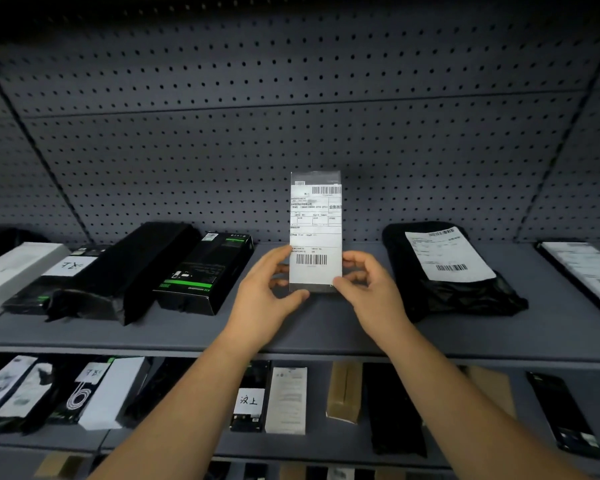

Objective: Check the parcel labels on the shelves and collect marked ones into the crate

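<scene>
My left hand [269,289] and right hand [362,285] cover the parcel [315,233] edges; its label's small print is unreadable, its back hidden.

A white-labelled flat parcel [315,233] is held upright above the grey upper shelf [326,327], between the hands: left hand [267,289], right hand [368,285]. A green-striped black box [205,271] lies to its left, a black plastic mailer bag [447,271] to its right. The perforated back panel [291,116] stands behind.
</scene>
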Demonstrator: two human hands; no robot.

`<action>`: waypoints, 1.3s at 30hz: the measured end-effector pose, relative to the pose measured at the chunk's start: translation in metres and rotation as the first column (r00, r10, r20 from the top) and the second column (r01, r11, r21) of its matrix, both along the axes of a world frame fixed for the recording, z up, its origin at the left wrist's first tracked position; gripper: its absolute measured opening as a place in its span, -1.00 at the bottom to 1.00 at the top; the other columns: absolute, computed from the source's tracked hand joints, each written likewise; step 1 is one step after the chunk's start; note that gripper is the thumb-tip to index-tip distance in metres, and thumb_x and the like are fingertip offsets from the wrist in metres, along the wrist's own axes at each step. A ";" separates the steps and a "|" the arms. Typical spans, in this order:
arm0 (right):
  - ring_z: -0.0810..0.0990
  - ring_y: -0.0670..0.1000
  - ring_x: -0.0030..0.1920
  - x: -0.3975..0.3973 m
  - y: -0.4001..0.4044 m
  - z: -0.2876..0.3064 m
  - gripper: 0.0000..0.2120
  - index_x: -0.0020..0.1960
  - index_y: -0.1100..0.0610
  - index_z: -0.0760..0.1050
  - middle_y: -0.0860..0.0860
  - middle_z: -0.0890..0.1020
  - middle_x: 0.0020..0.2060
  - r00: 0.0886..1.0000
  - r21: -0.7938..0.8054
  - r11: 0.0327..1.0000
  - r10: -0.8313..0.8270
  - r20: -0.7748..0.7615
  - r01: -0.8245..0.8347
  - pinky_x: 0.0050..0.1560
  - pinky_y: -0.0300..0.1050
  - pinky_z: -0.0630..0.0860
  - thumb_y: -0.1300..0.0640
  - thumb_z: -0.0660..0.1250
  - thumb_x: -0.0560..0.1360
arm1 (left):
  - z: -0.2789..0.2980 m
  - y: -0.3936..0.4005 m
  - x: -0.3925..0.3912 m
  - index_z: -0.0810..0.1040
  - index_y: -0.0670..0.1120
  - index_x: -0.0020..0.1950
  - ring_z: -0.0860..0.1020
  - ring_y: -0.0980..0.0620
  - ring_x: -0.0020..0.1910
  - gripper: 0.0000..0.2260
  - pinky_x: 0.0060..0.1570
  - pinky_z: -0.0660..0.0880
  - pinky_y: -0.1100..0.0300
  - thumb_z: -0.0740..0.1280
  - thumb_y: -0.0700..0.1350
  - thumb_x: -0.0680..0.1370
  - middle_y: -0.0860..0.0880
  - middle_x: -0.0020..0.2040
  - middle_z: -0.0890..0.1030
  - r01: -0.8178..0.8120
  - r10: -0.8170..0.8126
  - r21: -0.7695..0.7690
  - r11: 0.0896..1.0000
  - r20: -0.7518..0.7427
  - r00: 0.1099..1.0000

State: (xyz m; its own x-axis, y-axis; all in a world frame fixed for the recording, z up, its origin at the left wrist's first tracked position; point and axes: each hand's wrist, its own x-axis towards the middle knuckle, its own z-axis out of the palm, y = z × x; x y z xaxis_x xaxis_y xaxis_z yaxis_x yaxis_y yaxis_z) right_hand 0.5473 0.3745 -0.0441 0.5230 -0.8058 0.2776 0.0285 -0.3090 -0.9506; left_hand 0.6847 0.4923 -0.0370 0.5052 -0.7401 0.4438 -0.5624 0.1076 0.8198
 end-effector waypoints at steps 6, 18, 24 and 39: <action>0.59 -0.06 -0.04 0.002 -0.004 -0.012 -0.73 0.11 -0.08 0.51 -0.05 0.62 0.07 0.980 0.053 0.996 -0.066 -0.188 0.077 0.05 -0.11 0.56 0.24 0.36 0.51 | -0.019 -0.013 0.010 0.53 0.04 0.31 0.56 0.23 0.06 -0.48 0.09 0.50 0.30 0.54 -0.21 0.39 0.17 0.17 0.59 0.003 -0.009 0.118 0.993 0.050 0.999; 0.59 -0.08 0.03 0.011 -0.006 -0.014 -0.72 0.21 0.05 0.56 -0.08 0.63 0.00 0.926 0.075 0.983 -0.130 -0.354 0.167 0.06 -0.23 0.47 0.24 0.37 0.51 | -0.033 -0.028 0.022 0.59 -0.08 0.27 0.50 -0.01 0.24 -0.62 0.31 0.41 0.07 0.48 -0.06 0.47 -0.01 0.23 0.59 -0.034 -0.006 0.316 0.948 0.127 0.992; 0.52 0.00 0.03 0.037 0.012 0.010 -0.73 0.22 0.04 0.54 -0.04 0.49 0.00 0.909 -0.164 0.962 -0.260 -0.327 0.217 0.01 -0.20 0.43 0.14 0.37 0.52 | -0.001 0.021 0.062 0.59 -0.13 0.22 0.45 0.01 0.25 -0.67 0.29 0.36 0.16 0.47 -0.11 0.48 -0.03 0.22 0.56 -0.173 0.142 0.103 0.979 0.261 0.955; 0.53 -0.03 0.09 0.160 0.104 0.009 -0.62 0.34 0.03 0.46 0.02 0.43 0.22 0.882 -0.116 0.986 0.050 -0.469 -0.118 0.07 -0.25 0.42 -0.06 0.32 0.57 | -0.009 0.108 0.135 0.44 -0.11 0.39 0.42 -0.01 0.32 -0.44 0.24 0.26 0.35 0.51 -0.18 0.42 -0.05 0.33 0.43 -0.314 0.293 0.319 0.894 0.112 0.949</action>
State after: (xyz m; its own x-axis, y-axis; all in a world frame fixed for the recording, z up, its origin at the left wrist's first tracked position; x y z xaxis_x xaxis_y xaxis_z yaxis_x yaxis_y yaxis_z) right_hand 0.7075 0.4787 -0.0351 0.6828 -0.7248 0.0914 -0.3723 -0.4529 -0.8101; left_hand 0.8199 0.6004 -0.0458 0.7092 -0.6635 0.2385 -0.5732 -0.3456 0.7430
